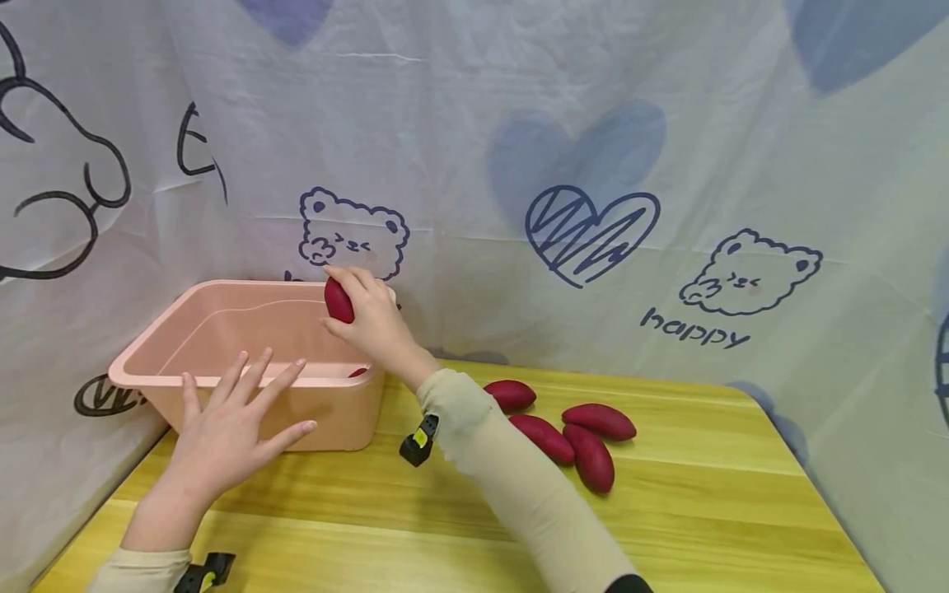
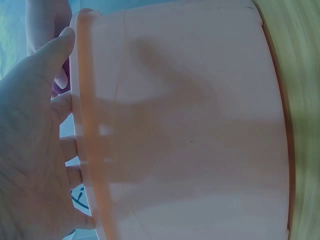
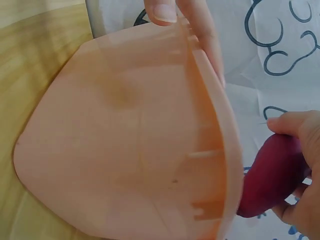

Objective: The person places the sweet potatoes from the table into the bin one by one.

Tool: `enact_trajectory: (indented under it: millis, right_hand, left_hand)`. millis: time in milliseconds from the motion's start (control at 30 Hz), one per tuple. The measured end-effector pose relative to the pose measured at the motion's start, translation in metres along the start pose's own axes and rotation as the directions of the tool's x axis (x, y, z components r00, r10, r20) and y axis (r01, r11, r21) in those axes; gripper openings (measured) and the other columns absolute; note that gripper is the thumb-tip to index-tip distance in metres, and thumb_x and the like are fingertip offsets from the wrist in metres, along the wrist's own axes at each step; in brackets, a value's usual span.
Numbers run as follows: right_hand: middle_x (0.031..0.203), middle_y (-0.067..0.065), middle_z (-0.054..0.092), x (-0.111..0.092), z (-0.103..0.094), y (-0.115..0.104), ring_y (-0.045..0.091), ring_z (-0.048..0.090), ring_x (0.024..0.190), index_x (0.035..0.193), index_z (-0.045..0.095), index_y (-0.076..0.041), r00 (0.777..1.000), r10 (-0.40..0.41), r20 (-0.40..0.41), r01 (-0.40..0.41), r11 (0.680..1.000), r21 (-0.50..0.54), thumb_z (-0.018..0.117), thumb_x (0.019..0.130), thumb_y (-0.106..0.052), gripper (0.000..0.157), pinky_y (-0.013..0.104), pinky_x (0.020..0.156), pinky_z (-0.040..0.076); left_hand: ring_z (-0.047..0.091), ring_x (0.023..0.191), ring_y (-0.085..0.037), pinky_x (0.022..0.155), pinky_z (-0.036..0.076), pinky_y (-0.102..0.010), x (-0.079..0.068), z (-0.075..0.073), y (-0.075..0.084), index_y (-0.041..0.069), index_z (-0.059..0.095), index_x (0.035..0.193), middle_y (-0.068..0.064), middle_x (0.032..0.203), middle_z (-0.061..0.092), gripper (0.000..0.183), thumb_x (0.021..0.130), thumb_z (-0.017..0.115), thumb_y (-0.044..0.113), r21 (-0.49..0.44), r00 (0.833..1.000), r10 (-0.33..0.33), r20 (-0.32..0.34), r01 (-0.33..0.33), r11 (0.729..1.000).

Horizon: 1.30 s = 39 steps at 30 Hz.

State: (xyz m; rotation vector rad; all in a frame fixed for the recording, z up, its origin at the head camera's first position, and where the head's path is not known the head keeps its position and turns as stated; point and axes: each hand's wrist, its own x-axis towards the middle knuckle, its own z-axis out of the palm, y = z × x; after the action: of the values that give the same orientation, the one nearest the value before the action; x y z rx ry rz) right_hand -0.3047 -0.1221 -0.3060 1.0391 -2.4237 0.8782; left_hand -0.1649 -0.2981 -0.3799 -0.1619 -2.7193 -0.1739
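My right hand (image 1: pixel 374 325) grips a dark red sweet potato (image 1: pixel 338 301) above the right end of a pink plastic basin (image 1: pixel 337 416). In the right wrist view the held sweet potato (image 3: pixel 275 175) shows plump and tapered, just past the basin's rim (image 3: pixel 227 145). Fingers spread and nearly straight, my left hand (image 1: pixel 230 436) lies at the front rim, its fingers reaching over the edge. Inside the basin a bit of another red sweet potato (image 1: pixel 358 372) peeks over the front wall, mostly hidden.
Several more sweet potatoes (image 1: pixel 593 457) lie in a cluster on the yellow wooden table (image 1: pixel 704 511), partly behind my right forearm. A white curtain (image 1: pixel 460 148) with bear and heart drawings hangs along the table's back and left.
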Motion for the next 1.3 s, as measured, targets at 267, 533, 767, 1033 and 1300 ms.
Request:
enact_trajectory:
  millis: [267, 533, 767, 1033, 1300]
  right_hand:
    - [0.142, 0.002, 0.052, 0.002, 0.013, 0.001, 0.018, 0.051, 0.128, 0.146, 0.045, -0.021, 1.0, -0.008, 0.004, 0.008, 0.999, -0.054, 0.073, 0.087, -0.031, 0.066, 0.036, 0.108, 0.04]
    - [0.141, -0.001, 0.055, -0.002, 0.026, 0.007, 0.017, 0.053, 0.128, 0.142, 0.049, -0.023, 1.0, 0.021, 0.008, -0.02, 0.989, -0.145, 0.072, 0.087, -0.034, 0.06, 0.033, 0.096, 0.054]
    - [0.145, -0.005, 0.05, -0.004, 0.032, 0.005, 0.016, 0.055, 0.125, 0.142, 0.048, -0.028, 0.998, 0.009, 0.068, 0.015, 0.943, -0.332, 0.067, 0.091, -0.041, 0.056, 0.032, 0.096, 0.054]
    - [0.141, -0.003, 0.054, -0.004, 0.034, 0.002, 0.016, 0.059, 0.117, 0.14, 0.051, -0.026, 0.995, -0.05, 0.088, 0.083, 0.898, -0.432, 0.064, 0.093, -0.041, 0.051, 0.029, 0.095, 0.054]
    - [0.142, -0.003, 0.053, -0.002, 0.036, 0.003, 0.015, 0.057, 0.12, 0.142, 0.049, -0.025, 0.99, -0.096, 0.102, 0.13, 0.903, -0.41, 0.063, 0.092, -0.044, 0.054, 0.028, 0.098, 0.053]
  left_hand:
    - [0.014, 0.151, -0.04, 0.107, -0.019, -0.074, 0.0, 0.0, 0.0, 0.043, 0.021, 0.153, -0.016, 0.16, 0.026, 0.081, 0.085, 0.056, 0.069, 0.004, 1.0, -0.001, -0.003, 0.001, 1.0]
    - [0.015, 0.15, -0.04, 0.107, -0.017, -0.075, 0.0, -0.001, 0.001, 0.043, 0.02, 0.153, -0.015, 0.16, 0.027, 0.081, 0.086, 0.056, 0.068, 0.006, 1.0, 0.005, -0.009, -0.005, 1.0]
    - [0.015, 0.15, -0.039, 0.107, -0.019, -0.074, -0.001, -0.002, 0.002, 0.041, 0.022, 0.154, -0.015, 0.161, 0.025, 0.08, 0.086, 0.056, 0.068, 0.01, 1.0, 0.003, -0.006, -0.003, 1.0]
    - [0.013, 0.151, -0.039, 0.107, -0.019, -0.073, -0.001, -0.002, 0.001, 0.042, 0.02, 0.154, -0.015, 0.161, 0.025, 0.081, 0.086, 0.056, 0.068, 0.016, 1.0, 0.005, -0.009, -0.005, 1.0]
    - [0.013, 0.151, -0.038, 0.107, -0.018, -0.075, 0.0, -0.002, 0.0, 0.042, 0.02, 0.154, -0.015, 0.161, 0.026, 0.081, 0.086, 0.055, 0.068, 0.019, 1.0, 0.008, -0.014, -0.008, 1.0]
